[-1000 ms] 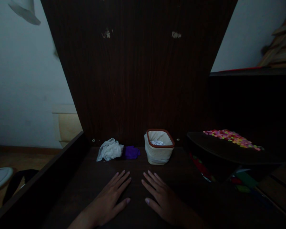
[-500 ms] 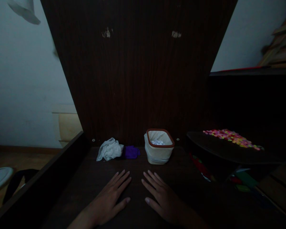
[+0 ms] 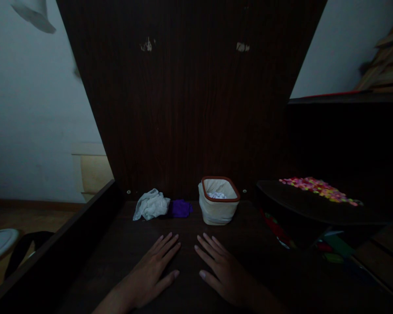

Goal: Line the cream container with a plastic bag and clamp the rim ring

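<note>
My left hand lies flat on the dark wooden surface, thumb apart from the fingers, holding nothing. Beside it, my right hand rests palm down in the same way, also empty. Beyond my right fingertips stands a small bin with a brown rim and a whitish liner; crumpled white pieces lie inside. A crumpled whitish plastic bag sits past my left hand. Touching or close to its right side is a folded purple cloth-like item. Neither hand touches these things.
A tall dark wooden panel rises behind the bin. At the left runs a raised dark edge. A rounded shelf on the right carries a heap of colourful small pieces, with red and green items below in shadow.
</note>
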`<state>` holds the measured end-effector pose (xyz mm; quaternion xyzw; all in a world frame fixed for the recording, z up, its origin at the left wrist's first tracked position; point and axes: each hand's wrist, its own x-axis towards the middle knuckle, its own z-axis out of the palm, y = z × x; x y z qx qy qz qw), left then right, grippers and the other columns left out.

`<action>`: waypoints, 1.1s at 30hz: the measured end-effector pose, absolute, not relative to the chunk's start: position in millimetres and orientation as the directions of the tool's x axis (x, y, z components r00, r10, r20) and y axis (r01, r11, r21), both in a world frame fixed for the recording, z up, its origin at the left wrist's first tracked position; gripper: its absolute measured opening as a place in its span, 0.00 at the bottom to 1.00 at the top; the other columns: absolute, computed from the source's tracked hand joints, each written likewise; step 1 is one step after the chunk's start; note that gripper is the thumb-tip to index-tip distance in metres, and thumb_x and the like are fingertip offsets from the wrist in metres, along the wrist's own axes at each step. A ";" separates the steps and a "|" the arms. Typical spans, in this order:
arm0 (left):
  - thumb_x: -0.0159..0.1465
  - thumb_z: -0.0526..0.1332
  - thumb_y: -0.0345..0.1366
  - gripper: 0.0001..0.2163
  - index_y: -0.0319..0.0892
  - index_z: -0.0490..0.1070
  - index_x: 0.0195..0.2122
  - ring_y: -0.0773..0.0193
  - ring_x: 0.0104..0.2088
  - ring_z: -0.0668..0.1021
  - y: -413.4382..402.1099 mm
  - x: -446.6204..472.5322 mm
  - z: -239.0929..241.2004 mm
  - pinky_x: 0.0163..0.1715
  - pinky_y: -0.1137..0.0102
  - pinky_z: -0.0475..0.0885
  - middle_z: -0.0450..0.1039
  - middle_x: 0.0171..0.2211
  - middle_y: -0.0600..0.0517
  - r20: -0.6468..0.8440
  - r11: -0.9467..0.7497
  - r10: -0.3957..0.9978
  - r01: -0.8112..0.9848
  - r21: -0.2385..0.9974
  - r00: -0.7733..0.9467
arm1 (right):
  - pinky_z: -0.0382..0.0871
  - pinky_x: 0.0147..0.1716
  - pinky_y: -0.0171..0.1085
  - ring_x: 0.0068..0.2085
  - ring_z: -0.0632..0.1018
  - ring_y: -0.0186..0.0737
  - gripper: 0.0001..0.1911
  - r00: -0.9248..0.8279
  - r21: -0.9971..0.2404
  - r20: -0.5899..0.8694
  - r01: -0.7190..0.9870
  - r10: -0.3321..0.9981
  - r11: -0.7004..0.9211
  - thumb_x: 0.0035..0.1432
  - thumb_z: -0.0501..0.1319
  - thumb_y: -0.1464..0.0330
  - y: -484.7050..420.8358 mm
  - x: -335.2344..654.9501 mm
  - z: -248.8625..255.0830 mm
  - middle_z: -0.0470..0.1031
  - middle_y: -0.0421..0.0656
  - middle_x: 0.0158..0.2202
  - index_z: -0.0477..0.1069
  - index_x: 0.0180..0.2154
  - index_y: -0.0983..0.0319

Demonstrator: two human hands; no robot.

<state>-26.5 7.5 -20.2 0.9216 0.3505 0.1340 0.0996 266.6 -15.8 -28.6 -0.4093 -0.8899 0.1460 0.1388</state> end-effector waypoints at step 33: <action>0.73 0.55 0.47 0.29 0.52 0.49 0.72 0.46 0.70 0.59 9.2 -28.8 -23.7 0.66 0.45 0.61 0.51 0.72 0.48 0.161 -0.729 0.677 0.624 0.280 0.718 | 0.48 0.70 0.59 0.73 0.50 0.53 0.30 -0.615 -0.413 0.102 0.689 0.782 0.596 0.72 0.51 0.56 -16.6 265.7 -26.6 0.47 0.46 0.73 0.52 0.70 0.57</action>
